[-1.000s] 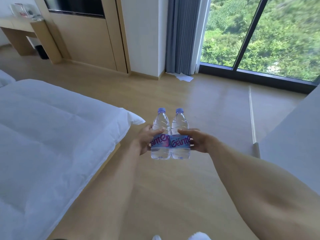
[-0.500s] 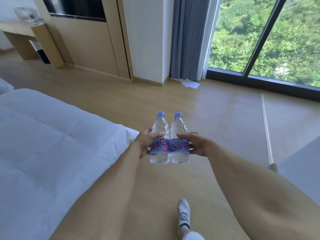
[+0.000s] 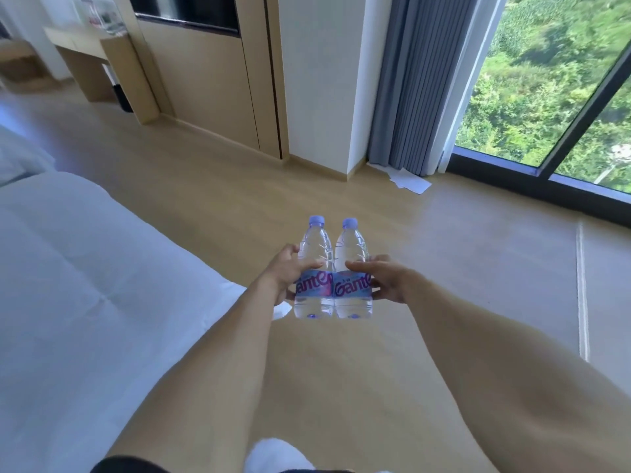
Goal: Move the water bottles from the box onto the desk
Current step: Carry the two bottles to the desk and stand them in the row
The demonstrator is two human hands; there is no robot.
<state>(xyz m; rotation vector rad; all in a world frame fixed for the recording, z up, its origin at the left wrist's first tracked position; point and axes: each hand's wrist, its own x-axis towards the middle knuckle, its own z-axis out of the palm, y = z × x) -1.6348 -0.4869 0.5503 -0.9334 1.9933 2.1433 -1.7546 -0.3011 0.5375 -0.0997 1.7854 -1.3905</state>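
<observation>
Head view: two clear water bottles are held upright side by side above the wooden floor [image 3: 444,285], just above the middle of the frame. The left bottle [image 3: 313,268] and the right bottle [image 3: 353,268] touch along their sides; each has a pale violet cap and a blue label with pink lettering facing the camera. The left hand [image 3: 285,271] grasps the left bottle from 9 o'clock, thumb laid across the front at the top of the label. The right hand [image 3: 384,278] grasps the right bottle from 3 o'clock, thumb across the front in the same way. Both forearms reach in from 6 o'clock. A bed [image 3: 85,302] with white bedding fills the 8 to 9 o'clock side. The counter [image 3: 85,49], a light wooden desk, stands far off at 11 o'clock against the wall, well apart from the bottles. A grey curtain [image 3: 420,80] hangs at 1 o'clock beside a large window [image 3: 546,97], with white paper [image 3: 409,180] on the floor at its foot.
</observation>
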